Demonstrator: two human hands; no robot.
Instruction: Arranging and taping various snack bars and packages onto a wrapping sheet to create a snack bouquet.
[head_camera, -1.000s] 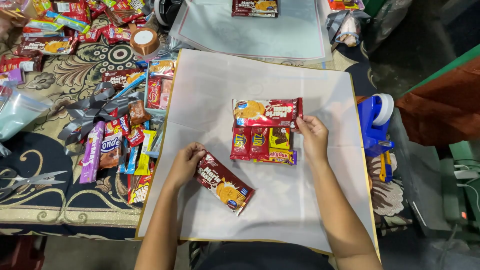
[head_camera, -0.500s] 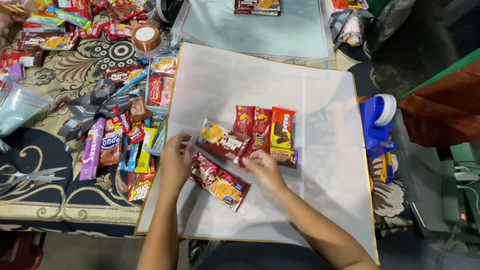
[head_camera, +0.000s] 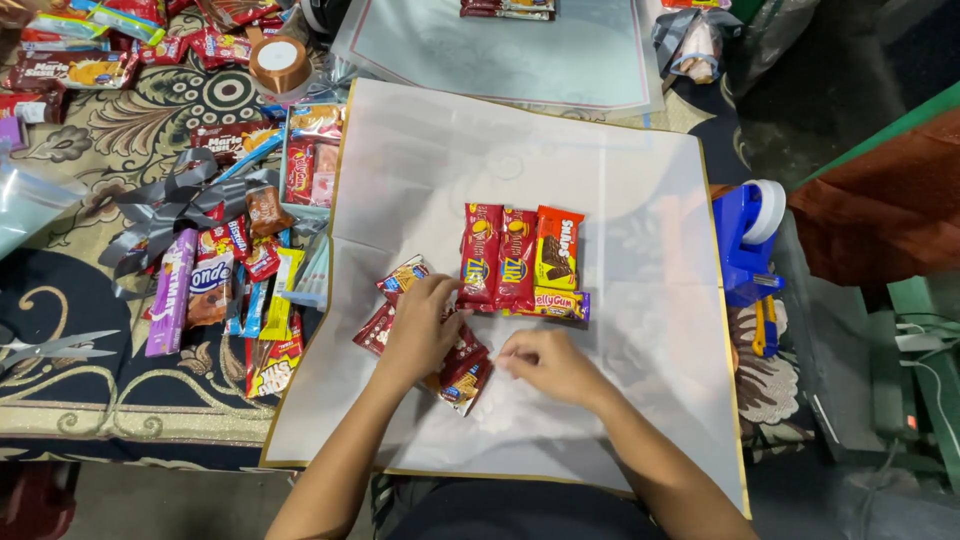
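My left hand lies flat on two long red biscuit packs that rest side by side, tilted, on a large white wrapping sheet. My right hand is loosely curled at the packs' lower right end, fingertips touching it. Just above the hands stands a neat row of three upright snack packets, two red and one orange, with a small yellow packet lying across their bottom.
A heap of assorted snack packets and grey ribbon lies left of the sheet on a patterned rug. Scissors lie at far left. A brown tape roll sits at top left, a blue tape dispenser at right.
My right hand brought the second red biscuit pack down from the packet row and laid it beside the first. My left hand now presses on both packs.
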